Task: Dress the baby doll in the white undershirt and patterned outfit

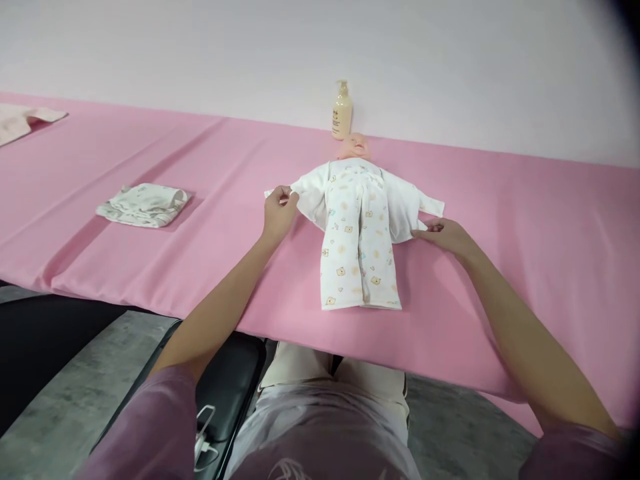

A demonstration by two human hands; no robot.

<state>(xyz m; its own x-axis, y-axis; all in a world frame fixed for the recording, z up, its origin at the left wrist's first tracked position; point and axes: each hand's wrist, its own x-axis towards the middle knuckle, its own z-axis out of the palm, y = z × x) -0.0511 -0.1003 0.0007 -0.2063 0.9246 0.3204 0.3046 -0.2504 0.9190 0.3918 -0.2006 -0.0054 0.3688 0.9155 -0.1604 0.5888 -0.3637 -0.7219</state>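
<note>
I'm in what looks like a baby-care practice room rather than a home. A long table (525, 220) draped in pink cloth stands against a bare white wall (450, 67). On it lie a dressed baby doll (356, 145), a pump bottle (342, 110) behind its head and folded baby clothes (144, 205). The floor (60, 413) below is rough and grey.

Baby doll (356, 145) flat on back on pink cover (525, 233), head pointing away; white top (400, 210) open, 2 sleeves (426, 201) spread sideways; bear-print trousers (357, 247) laid straight, legs together
</note>
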